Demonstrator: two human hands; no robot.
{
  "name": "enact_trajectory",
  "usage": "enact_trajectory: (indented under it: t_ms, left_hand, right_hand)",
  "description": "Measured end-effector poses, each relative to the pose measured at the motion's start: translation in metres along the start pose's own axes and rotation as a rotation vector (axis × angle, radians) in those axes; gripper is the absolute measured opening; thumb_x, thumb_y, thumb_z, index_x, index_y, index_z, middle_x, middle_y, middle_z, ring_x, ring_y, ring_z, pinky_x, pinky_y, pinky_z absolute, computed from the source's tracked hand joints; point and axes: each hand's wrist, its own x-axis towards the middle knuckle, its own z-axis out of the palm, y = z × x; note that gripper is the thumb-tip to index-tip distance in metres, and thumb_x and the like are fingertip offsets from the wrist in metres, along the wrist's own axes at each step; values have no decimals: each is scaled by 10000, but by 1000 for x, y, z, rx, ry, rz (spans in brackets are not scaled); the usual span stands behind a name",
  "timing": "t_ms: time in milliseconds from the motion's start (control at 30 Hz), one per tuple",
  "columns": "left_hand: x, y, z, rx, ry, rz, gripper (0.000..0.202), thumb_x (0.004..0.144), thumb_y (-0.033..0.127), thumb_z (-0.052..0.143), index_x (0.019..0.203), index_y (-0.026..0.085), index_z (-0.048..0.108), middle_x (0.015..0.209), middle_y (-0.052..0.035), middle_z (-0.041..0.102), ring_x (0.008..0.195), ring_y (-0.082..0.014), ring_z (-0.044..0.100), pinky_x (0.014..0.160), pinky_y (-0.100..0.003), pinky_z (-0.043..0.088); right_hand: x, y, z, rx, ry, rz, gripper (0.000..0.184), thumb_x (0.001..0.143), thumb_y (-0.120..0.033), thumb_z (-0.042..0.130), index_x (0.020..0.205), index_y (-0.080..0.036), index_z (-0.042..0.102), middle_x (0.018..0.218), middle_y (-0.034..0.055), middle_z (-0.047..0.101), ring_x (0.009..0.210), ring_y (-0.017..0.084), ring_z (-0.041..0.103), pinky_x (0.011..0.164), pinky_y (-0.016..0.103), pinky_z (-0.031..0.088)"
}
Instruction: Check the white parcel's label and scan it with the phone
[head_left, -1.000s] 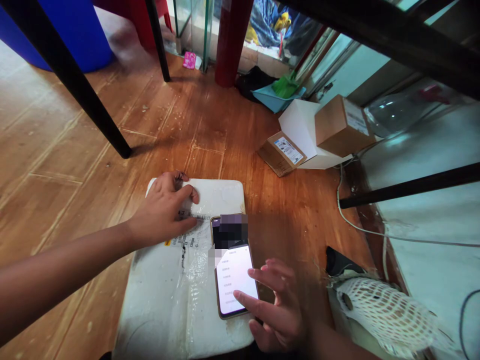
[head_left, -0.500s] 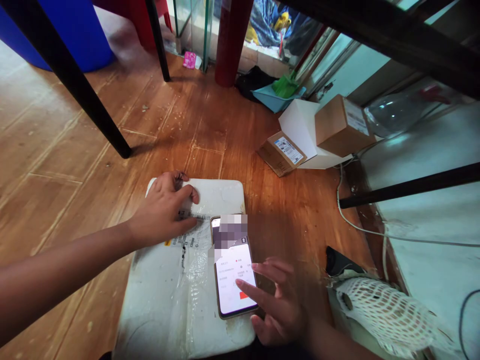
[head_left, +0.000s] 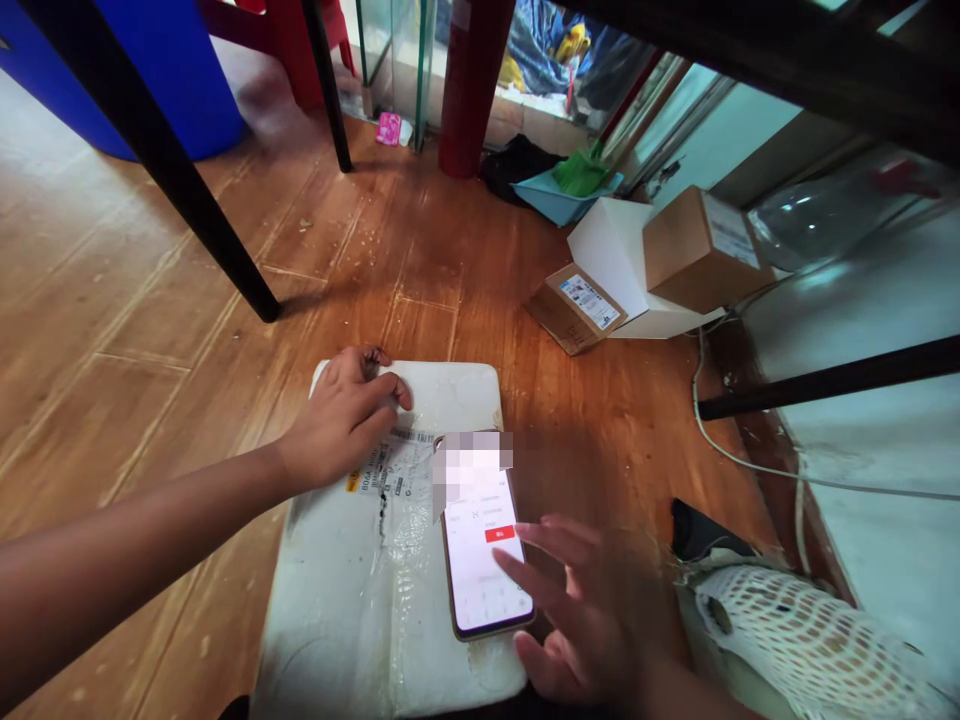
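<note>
A smartphone (head_left: 480, 590) lies screen up on the right side of a white foam box (head_left: 330, 610). Its lit screen shows a pale page with a red button, and the top part is blurred out. My right hand (head_left: 566, 605) is at the phone's right edge, fingers apart, with the index fingertip over the screen. Resting on the far left part of the box, my left hand (head_left: 349, 415) has loosely curled fingers and grips nothing. Beside it a printed shipping label (head_left: 394, 475) is stuck under clear tape.
Small cardboard boxes (head_left: 697, 250) and a white box (head_left: 611, 245) stand by the wall. A blue dustpan (head_left: 562, 203) lies behind them. Dark table legs (head_left: 225, 240) cross the left and right. A netted white object (head_left: 802, 620) sits at lower right, near a cable (head_left: 750, 465).
The phone's screen has changed to a page with a red button higher up. My left thumb has drawn in towards the fingers. The whole view has shifted slightly.
</note>
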Motion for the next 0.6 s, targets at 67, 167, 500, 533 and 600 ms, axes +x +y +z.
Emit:
enact_trajectory:
  t_ms: [67,167,500,533,600]
  left_hand:
    - [1,0,-1,-25,-6,-19,297,866,285,326,919,252,616,1096,-49,401,1150,-255,373,1027,-508,317]
    - [2,0,-3,-75,-7,-34,283,864,266,357,923,247,633,1106,-51,401,1138,-254,387,1022,-515,314]
    - [2,0,-2,-100,28,-26,290,784,138,415,929,223,651,1112,-61,412,1133,-249,424,1011,-494,359]
    - [2,0,-1,-96,34,-19,294,777,127,419,930,219,653,1112,-63,411,1134,-251,424,1010,-494,361]
    - [2,1,0,-93,38,-20,294,765,107,435,928,214,655,1115,-64,410,1134,-252,424,1008,-492,366]
  right_hand:
    - [1,0,0,39,-17,90,493,853,-359,463,1312,-179,457,1175,108,467,1047,242,469,850,378,453]
    - [1,0,4,155,-52,340,577,897,-412,417,1399,-150,309,1224,142,442,1092,246,504,863,383,496]
    - [-3,-13,16,302,-149,616,969,732,-589,601,1461,-132,157,1312,208,354,1183,357,492,929,512,510]
    - [-4,-16,17,287,-165,619,1018,698,-553,651,1466,-129,136,1321,214,345,1196,369,481,929,516,510]
    - [-3,-24,18,264,-215,670,1121,619,-480,740,1474,-143,98,1352,216,312,1235,388,445,945,524,501]
